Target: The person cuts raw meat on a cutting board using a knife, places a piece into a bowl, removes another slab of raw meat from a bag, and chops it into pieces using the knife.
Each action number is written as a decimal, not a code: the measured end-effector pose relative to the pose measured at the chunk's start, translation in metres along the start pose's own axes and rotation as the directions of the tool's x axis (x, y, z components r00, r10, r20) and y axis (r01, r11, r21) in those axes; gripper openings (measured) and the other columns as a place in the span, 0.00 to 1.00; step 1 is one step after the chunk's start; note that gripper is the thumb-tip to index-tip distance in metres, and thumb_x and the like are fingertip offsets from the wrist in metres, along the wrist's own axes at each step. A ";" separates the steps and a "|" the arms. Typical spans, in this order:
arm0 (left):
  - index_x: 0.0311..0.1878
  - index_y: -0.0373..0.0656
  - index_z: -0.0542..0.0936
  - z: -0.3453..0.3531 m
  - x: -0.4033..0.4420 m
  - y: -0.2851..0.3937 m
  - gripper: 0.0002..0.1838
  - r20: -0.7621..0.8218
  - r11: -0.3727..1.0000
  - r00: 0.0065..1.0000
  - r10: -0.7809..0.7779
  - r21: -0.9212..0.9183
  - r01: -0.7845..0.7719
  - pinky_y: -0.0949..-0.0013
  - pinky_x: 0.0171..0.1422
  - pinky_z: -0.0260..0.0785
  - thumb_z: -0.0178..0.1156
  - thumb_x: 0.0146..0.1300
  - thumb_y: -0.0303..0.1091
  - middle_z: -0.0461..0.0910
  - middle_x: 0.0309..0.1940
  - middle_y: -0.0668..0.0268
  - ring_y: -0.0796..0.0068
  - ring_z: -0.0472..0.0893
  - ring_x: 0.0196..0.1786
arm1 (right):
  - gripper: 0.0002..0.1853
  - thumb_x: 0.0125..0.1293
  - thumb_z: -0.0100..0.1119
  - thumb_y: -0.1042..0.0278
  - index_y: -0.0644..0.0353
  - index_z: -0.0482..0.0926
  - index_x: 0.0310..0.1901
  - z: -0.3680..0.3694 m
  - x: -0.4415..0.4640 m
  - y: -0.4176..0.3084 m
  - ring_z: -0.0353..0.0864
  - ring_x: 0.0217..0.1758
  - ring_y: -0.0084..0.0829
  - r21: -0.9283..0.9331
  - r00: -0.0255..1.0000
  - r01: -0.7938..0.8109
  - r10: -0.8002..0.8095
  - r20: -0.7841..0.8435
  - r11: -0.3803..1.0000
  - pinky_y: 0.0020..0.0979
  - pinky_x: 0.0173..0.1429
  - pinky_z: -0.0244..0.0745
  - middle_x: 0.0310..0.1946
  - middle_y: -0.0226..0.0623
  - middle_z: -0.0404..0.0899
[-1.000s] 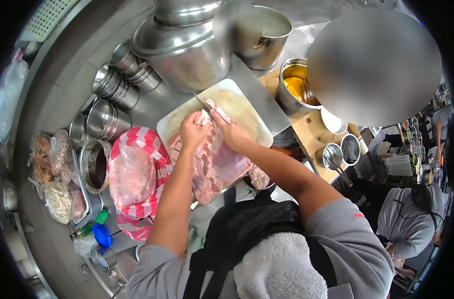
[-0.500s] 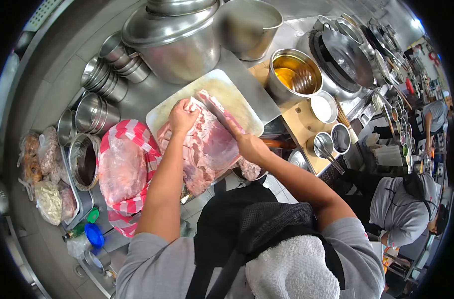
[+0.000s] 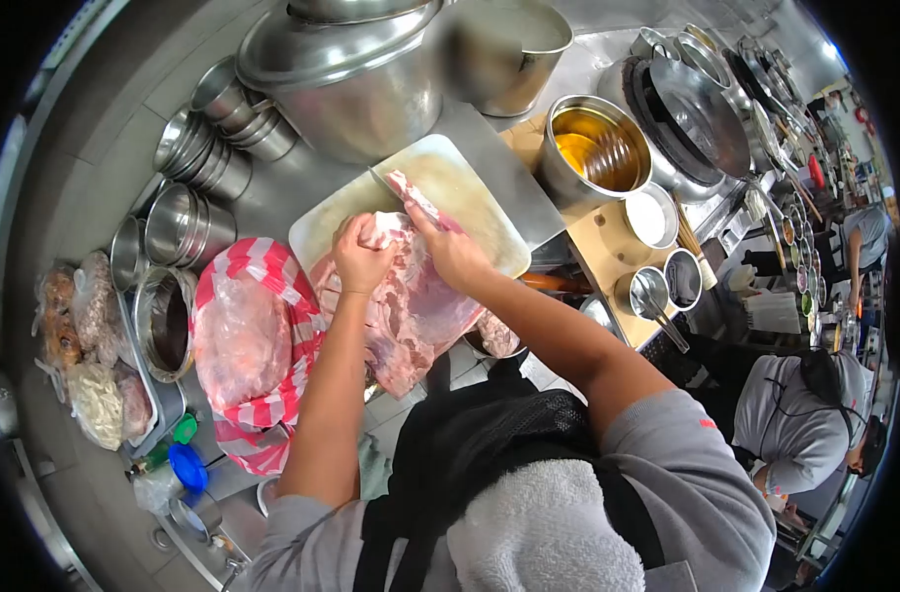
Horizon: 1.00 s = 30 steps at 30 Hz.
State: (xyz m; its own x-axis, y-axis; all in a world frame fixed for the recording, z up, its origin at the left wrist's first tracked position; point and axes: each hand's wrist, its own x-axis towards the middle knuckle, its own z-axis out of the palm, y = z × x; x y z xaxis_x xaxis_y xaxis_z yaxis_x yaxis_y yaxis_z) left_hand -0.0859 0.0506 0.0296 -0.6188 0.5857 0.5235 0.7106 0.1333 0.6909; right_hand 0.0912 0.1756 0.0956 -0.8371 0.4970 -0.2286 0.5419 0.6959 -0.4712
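Observation:
A large slab of raw meat (image 3: 403,331) lies across the white cutting board (image 3: 478,187) and hangs past its near edge. My left hand (image 3: 362,255) is closed on a pale, fatty edge of the slab. Close beside it, my right hand (image 3: 450,257) grips a knife (image 3: 384,182), whose handle is hidden in the fingers. The blade points to the upper left, alongside a narrow strip of meat (image 3: 411,194) near the board's middle. How deep the blade sits in the meat is hard to tell.
Left of the board sits a red-and-white striped bag (image 3: 262,259) of meat. Behind stands a big lidded pot (image 3: 346,99). To the right are a pot of amber liquid (image 3: 596,148) and a wooden board (image 3: 608,252) with small containers. A co-worker (image 3: 795,414) stands at far right.
My right hand has moved up and left with the knife, coming closer to my left hand. The blade now reaches farther toward the board's upper left edge. My left hand keeps its hold.

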 end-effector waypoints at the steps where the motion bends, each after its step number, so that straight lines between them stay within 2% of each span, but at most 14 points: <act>1: 0.50 0.38 0.84 0.001 -0.001 0.000 0.28 -0.014 0.997 0.999 -0.049 -0.066 0.048 0.54 0.58 0.82 0.83 0.42 0.30 0.87 0.47 0.57 0.50 0.87 0.51 | 0.47 0.75 0.50 0.76 0.40 0.44 0.92 -0.002 0.001 0.005 0.92 0.49 0.61 -0.012 1.000 0.000 0.000 -0.005 1.000 0.60 0.57 0.84 0.44 0.66 0.90; 2: 0.50 0.38 0.84 0.003 0.000 0.001 0.28 -0.025 0.997 0.999 -0.044 -0.070 0.042 0.54 0.58 0.82 0.83 0.42 0.30 0.87 0.47 0.57 0.50 0.87 0.51 | 0.47 0.75 0.50 0.76 0.40 0.44 0.92 -0.008 0.004 0.012 0.92 0.49 0.61 -0.020 1.000 0.006 -0.006 -0.013 1.000 0.60 0.57 0.84 0.44 0.66 0.90; 4: 0.51 0.38 0.84 0.002 0.004 -0.001 0.27 -0.015 0.971 0.991 -0.133 -0.203 0.127 0.55 0.59 0.82 0.82 0.45 0.28 0.87 0.48 0.57 0.51 0.88 0.51 | 0.46 0.76 0.49 0.75 0.42 0.46 0.91 -0.017 0.012 0.038 0.91 0.53 0.62 0.165 0.997 0.072 -0.071 -0.014 0.984 0.60 0.60 0.82 0.46 0.67 0.89; 5: 0.51 0.38 0.84 0.000 0.006 -0.002 0.27 -0.015 0.971 0.992 -0.129 -0.204 0.123 0.55 0.59 0.82 0.82 0.45 0.28 0.87 0.48 0.57 0.51 0.88 0.51 | 0.45 0.75 0.48 0.76 0.43 0.48 0.91 -0.020 0.010 0.051 0.91 0.52 0.64 0.130 0.990 0.139 -0.133 -0.053 0.982 0.57 0.59 0.82 0.46 0.67 0.89; 7: 0.52 0.39 0.84 0.001 0.008 -0.002 0.26 0.017 0.994 0.995 -0.094 -0.063 0.095 0.56 0.59 0.82 0.80 0.47 0.26 0.87 0.48 0.57 0.53 0.88 0.51 | 0.43 0.77 0.50 0.73 0.45 0.48 0.91 -0.033 -0.009 0.056 0.90 0.47 0.66 0.123 0.987 0.157 -0.151 -0.054 0.980 0.59 0.55 0.81 0.43 0.68 0.88; 9: 0.53 0.38 0.84 0.004 0.009 -0.001 0.26 0.012 0.996 0.996 -0.084 -0.022 0.084 0.58 0.60 0.81 0.80 0.47 0.25 0.87 0.48 0.57 0.55 0.88 0.51 | 0.42 0.78 0.51 0.71 0.47 0.49 0.91 -0.035 -0.030 0.053 0.89 0.43 0.69 0.118 0.984 0.175 -0.169 -0.057 0.977 0.61 0.52 0.80 0.41 0.70 0.87; 11: 0.54 0.37 0.84 0.006 0.008 0.000 0.27 0.009 0.997 0.997 -0.073 0.018 0.073 0.61 0.60 0.81 0.80 0.48 0.24 0.87 0.47 0.57 0.58 0.89 0.52 | 0.48 0.69 0.49 0.79 0.45 0.50 0.91 -0.026 -0.054 0.052 0.90 0.49 0.67 0.116 0.995 0.075 -0.067 -0.074 0.990 0.59 0.55 0.81 0.42 0.69 0.88; 14: 0.52 0.41 0.85 0.009 0.016 -0.002 0.26 0.004 0.995 0.997 -0.079 0.059 0.079 0.55 0.59 0.81 0.79 0.47 0.30 0.88 0.47 0.58 0.51 0.88 0.52 | 0.48 0.69 0.49 0.79 0.43 0.50 0.91 -0.020 -0.090 0.045 0.91 0.45 0.66 0.160 0.997 0.023 -0.011 -0.076 0.987 0.60 0.51 0.82 0.41 0.69 0.88; 15: 0.52 0.42 0.85 0.009 0.014 -0.002 0.25 -0.004 0.996 0.997 -0.082 0.037 0.083 0.55 0.60 0.81 0.79 0.47 0.31 0.88 0.47 0.58 0.51 0.88 0.53 | 0.48 0.71 0.48 0.77 0.39 0.47 0.91 -0.015 -0.096 0.045 0.92 0.42 0.65 0.097 0.999 -0.029 0.030 -0.014 0.995 0.61 0.47 0.83 0.40 0.68 0.88; 19: 0.51 0.42 0.84 0.010 0.013 -0.004 0.25 -0.007 0.998 0.998 -0.055 0.041 0.055 0.53 0.60 0.81 0.79 0.47 0.31 0.89 0.47 0.57 0.49 0.88 0.52 | 0.50 0.73 0.49 0.76 0.34 0.40 0.92 -0.004 -0.106 0.045 0.93 0.41 0.63 -0.011 0.997 -0.061 0.061 0.040 0.998 0.59 0.46 0.86 0.42 0.65 0.90; 24: 0.50 0.42 0.84 0.001 0.007 0.003 0.26 0.019 0.997 0.997 -0.077 0.016 0.077 0.53 0.61 0.80 0.80 0.45 0.31 0.88 0.47 0.57 0.49 0.87 0.52 | 0.51 0.75 0.50 0.77 0.32 0.39 0.92 0.002 -0.090 0.021 0.94 0.41 0.58 -0.122 0.995 -0.079 0.087 0.056 0.989 0.57 0.47 0.88 0.43 0.61 0.91; 26: 0.51 0.40 0.84 -0.005 0.003 0.017 0.25 0.013 0.997 0.999 0.048 0.059 -0.049 0.56 0.59 0.79 0.78 0.46 0.26 0.86 0.44 0.56 0.53 0.86 0.49 | 0.51 0.75 0.50 0.78 0.31 0.39 0.92 -0.005 -0.067 0.014 0.95 0.42 0.56 -0.064 0.997 -0.032 0.037 0.065 0.997 0.55 0.49 0.88 0.46 0.60 0.91; 28: 0.52 0.39 0.83 -0.015 -0.010 0.027 0.27 0.014 0.994 0.998 0.061 0.086 -0.062 0.54 0.60 0.78 0.78 0.46 0.26 0.85 0.46 0.55 0.51 0.85 0.50 | 0.51 0.74 0.50 0.78 0.31 0.40 0.92 -0.003 -0.033 0.006 0.94 0.44 0.56 -0.062 0.997 -0.021 0.026 0.070 0.998 0.55 0.52 0.88 0.49 0.62 0.90; 30: 0.55 0.38 0.81 -0.032 -0.017 0.038 0.30 -0.078 0.983 0.980 0.182 0.047 -0.179 0.55 0.59 0.79 0.79 0.45 0.25 0.83 0.48 0.56 0.51 0.84 0.51 | 0.51 0.74 0.50 0.78 0.30 0.41 0.92 0.003 -0.009 0.011 0.94 0.47 0.57 -0.050 0.997 -0.008 0.012 0.072 0.999 0.55 0.54 0.87 0.51 0.64 0.90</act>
State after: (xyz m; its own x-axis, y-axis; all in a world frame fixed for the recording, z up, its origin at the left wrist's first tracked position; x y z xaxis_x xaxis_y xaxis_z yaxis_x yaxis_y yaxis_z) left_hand -0.0591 0.0205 0.0630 -0.5031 0.5364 0.6776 0.8249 0.0641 0.5617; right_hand 0.1042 0.1773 0.0903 -0.8338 0.4666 -0.2949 0.5519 0.7171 -0.4257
